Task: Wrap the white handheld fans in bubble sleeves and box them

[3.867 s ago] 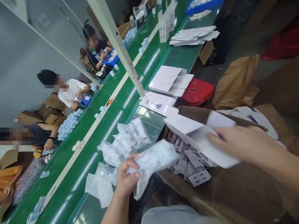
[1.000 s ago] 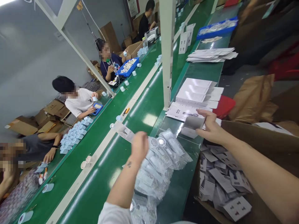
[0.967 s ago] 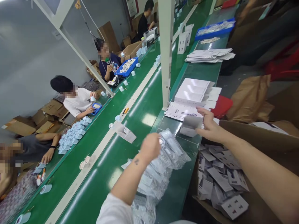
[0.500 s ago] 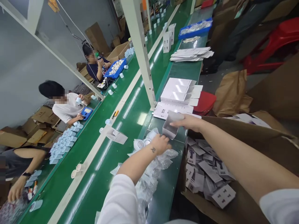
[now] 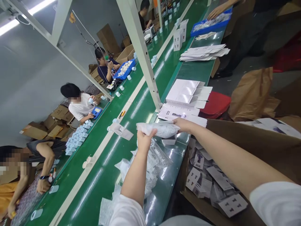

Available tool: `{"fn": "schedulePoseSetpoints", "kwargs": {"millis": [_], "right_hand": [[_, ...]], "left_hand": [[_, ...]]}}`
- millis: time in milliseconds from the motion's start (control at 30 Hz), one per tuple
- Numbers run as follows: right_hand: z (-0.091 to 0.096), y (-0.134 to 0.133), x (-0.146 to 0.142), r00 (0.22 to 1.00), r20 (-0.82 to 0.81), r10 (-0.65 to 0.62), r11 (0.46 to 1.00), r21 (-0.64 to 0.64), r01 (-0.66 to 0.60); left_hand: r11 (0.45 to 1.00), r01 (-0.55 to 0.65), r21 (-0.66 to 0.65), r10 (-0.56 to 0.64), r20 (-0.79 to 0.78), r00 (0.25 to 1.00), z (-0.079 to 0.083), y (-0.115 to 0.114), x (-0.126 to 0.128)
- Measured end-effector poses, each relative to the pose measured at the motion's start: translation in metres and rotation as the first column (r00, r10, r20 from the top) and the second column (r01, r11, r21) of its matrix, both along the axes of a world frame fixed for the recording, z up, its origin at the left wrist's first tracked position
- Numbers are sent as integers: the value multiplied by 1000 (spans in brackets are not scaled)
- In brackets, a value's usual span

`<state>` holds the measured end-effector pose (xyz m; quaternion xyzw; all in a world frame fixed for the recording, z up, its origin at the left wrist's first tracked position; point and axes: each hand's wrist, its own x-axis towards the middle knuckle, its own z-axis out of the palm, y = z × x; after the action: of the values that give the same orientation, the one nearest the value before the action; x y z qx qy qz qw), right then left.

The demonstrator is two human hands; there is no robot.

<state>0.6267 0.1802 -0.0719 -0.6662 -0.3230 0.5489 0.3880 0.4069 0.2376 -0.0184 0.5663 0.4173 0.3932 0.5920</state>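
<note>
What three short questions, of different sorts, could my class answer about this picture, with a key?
1. Multiple choice: what do the left hand and right hand hold between them?
A. a clear bubble-wrap bag
B. a blue tray
C. a red stool

2. True or false: the printed cards lie inside the open cardboard box.

3. Fill the gap: the stack of white sheets lies on a ____ bench.

Key: 1. A; 2. true; 3. green.
</note>
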Motion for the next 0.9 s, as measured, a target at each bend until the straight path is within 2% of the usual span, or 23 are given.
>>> {"fn": "schedulePoseSetpoints", "kwargs": {"millis": [67,133,200,267,333,367,400,467,533,633,700,767,800,867,900], "right_hand": [[1,0,-4,998,-66,16,1000,-4,-16],[1,2,-9,995,-101,21,1000,7,-21],[2,5,-15,994,-111,16,1000,14,-15],[3,6,-19,993,-115,2,1000,17,0],[4,4,-16,992,-127,-18,1000,15,21],[3,1,-13,990,-138,-31,999,14,34],[2,-3,-9,987,-151,-45,999,14,48],[-1,-9,-4,980,-184,-76,996,22,81],[-4,-12,-3,971,-214,-104,993,32,113],[-7,-11,-12,957,-259,-133,987,56,152],[-9,-14,-13,942,-291,-169,975,88,203],[-17,-30,-4,908,-323,-266,934,147,325],[-24,-44,5,882,-328,-340,895,176,410],[-49,-85,24,809,-304,-503,797,201,570],[-66,-110,32,782,-247,-573,767,174,617]], "left_hand": [[990,-33,140,57,-165,985,1,-1,-1],[951,74,300,50,-386,921,5,-4,-3],[863,342,373,-25,-643,765,9,-11,2],[726,583,365,-6,-844,536,9,-21,14],[632,688,358,138,-925,355,7,-31,23],[607,701,376,213,-926,313,5,-35,24],[585,704,402,266,-916,302,1,-39,24],[537,718,443,295,-896,332,-10,-45,18],[518,731,444,268,-896,354,-27,-49,13],[587,700,407,199,-910,363,-56,-48,18],[633,640,435,152,-881,448,-69,-42,24],[669,533,518,144,-794,591,-68,-34,20],[682,463,566,159,-733,661,-62,-30,11],[693,303,654,235,-603,763,-41,-23,-23],[680,245,691,284,-557,781,-28,-18,-48]]}}
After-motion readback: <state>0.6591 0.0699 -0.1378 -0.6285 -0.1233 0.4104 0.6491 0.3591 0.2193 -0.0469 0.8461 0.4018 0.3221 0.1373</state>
